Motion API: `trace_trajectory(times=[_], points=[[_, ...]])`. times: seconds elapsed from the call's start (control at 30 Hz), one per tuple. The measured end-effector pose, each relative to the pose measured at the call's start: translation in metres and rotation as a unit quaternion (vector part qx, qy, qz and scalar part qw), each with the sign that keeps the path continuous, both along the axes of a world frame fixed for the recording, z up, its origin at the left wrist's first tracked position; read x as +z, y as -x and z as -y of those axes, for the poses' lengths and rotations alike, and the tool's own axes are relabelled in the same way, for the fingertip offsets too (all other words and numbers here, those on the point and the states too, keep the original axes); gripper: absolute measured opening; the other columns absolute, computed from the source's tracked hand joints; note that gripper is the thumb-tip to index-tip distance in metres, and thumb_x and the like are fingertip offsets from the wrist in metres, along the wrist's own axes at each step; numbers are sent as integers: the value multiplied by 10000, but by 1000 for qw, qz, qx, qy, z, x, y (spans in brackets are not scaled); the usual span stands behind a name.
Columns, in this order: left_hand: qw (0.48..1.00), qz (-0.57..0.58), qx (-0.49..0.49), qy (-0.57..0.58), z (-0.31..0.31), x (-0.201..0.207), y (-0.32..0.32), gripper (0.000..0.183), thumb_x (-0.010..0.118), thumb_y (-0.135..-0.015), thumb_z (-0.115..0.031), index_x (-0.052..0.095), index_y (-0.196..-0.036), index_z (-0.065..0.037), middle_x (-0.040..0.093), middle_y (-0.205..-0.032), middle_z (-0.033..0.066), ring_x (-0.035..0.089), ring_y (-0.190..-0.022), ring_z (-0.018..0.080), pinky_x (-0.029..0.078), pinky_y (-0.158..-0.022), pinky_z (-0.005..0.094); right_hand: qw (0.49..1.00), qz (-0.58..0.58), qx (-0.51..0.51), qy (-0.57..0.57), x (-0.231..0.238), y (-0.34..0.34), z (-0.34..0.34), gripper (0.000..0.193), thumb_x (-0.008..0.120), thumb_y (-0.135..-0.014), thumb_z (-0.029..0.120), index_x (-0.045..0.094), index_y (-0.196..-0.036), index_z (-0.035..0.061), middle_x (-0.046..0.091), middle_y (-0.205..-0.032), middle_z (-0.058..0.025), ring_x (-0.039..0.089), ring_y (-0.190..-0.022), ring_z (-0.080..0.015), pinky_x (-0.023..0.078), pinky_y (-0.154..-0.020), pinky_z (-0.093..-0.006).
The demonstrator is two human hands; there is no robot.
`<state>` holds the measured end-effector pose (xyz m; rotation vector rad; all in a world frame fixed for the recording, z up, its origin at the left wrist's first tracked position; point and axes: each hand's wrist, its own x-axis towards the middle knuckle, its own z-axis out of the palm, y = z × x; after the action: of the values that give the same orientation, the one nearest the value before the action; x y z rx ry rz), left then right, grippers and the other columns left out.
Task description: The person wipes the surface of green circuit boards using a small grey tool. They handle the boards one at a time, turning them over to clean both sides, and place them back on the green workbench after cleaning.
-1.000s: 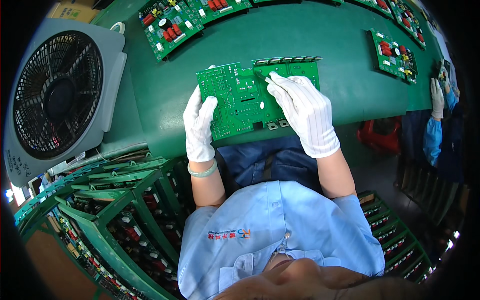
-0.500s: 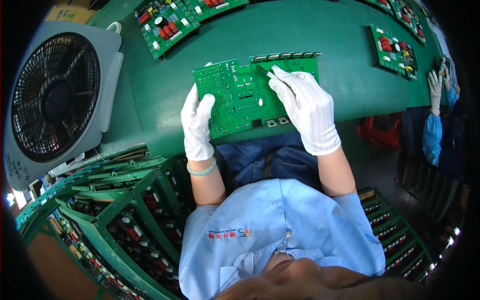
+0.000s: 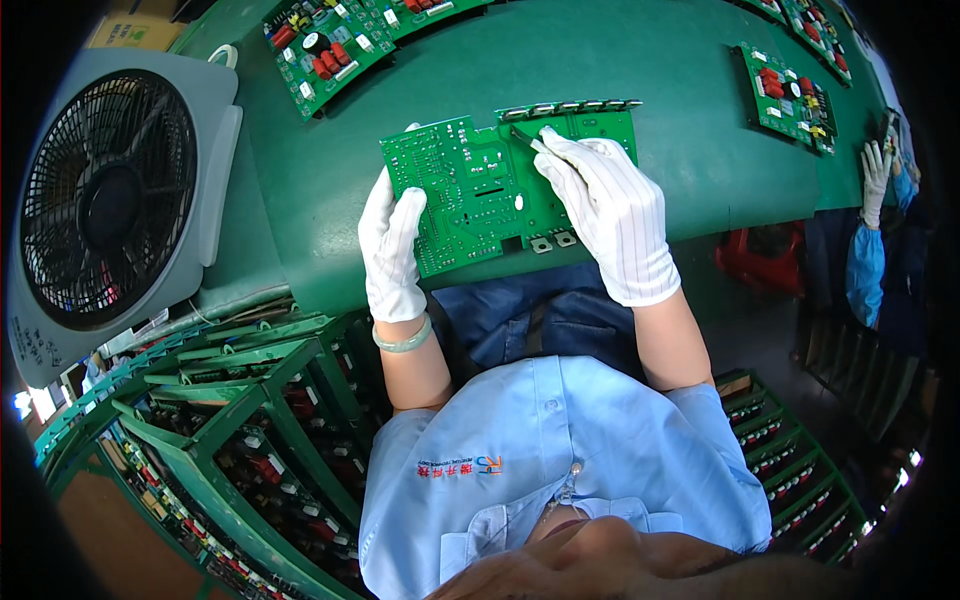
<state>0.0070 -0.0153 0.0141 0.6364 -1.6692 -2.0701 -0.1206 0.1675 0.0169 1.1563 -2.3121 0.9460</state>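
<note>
Head view: green circuit board point(image 3: 472, 205) held between two gloves at the green bench point(image 3: 315, 225)

A person's left hand point(image 3: 392, 240), in a white striped glove, grips the left side of the circuit board, thumb laid on its face, at the middle of the near edge of the bench. The right hand point(image 3: 608, 220), gloved alike, is closed on a slim dark-tipped tool point(image 3: 523, 136) slanting over the right part of the same face; whether its tip touches cannot be told. A row of metal-topped parts point(image 3: 570, 108) lines the circuit board's far right edge, and metal tabs point(image 3: 542, 245) jut from the near one. A pale green bangle point(image 3: 402, 338) circles the left wrist. To the left stands a grey fan point(image 3: 110, 200); boards with red components lie on the bench at far left point(image 3: 325, 62) and far right point(image 3: 785, 95). Nearer, green racks of boards flank the person at left point(image 3: 232, 425) and right point(image 3: 790, 470). Beyond a red stool point(image 3: 760, 260), a co-worker's gloved hand point(image 3: 875, 185) shows at the right edge.
</note>
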Motion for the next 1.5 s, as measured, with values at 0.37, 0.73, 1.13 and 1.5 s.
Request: trace_trajectory(times=[0.37,0.73,1.13,1.5], points=[[1000,9,19,10,0,-6,-1,491,533,-922,-84,456,-1389,49,542,-1345,103,532,-1175,163,389,-1025,299,1000,7,-2,19,-3,5,1,175,717,-836,186,709,-981,90,660,-812,-43,646,-705,-178,525,-581,-288],[999,12,41,21,-7,-1,4,483,532,-926,-142,481,-1364,54,597,-1257,104,582,-1089,156,443,-958,282,999,27,-28,21,-3,3,3,164,716,-839,187,710,-968,86,657,-810,-45,643,-704,-178,524,-588,-290],[999,2,40,27,-5,-5,4,489,526,-926,-121,460,-1375,61,591,-1264,113,586,-1090,166,447,-961,286,997,79,-5,-8,6,-1,0,214,750,-800,114,710,-996,40,709,-925,-70,661,-792,-234,543,-686,-312],[1000,7,16,-1,-1,-6,-1,499,536,-915,-47,449,-1398,46,538,-1357,107,526,-1194,162,384,-1042,310,997,70,-34,-5,3,-3,3,194,739,-801,84,713,-988,42,710,-923,-57,658,-777,-213,541,-669,-302]])
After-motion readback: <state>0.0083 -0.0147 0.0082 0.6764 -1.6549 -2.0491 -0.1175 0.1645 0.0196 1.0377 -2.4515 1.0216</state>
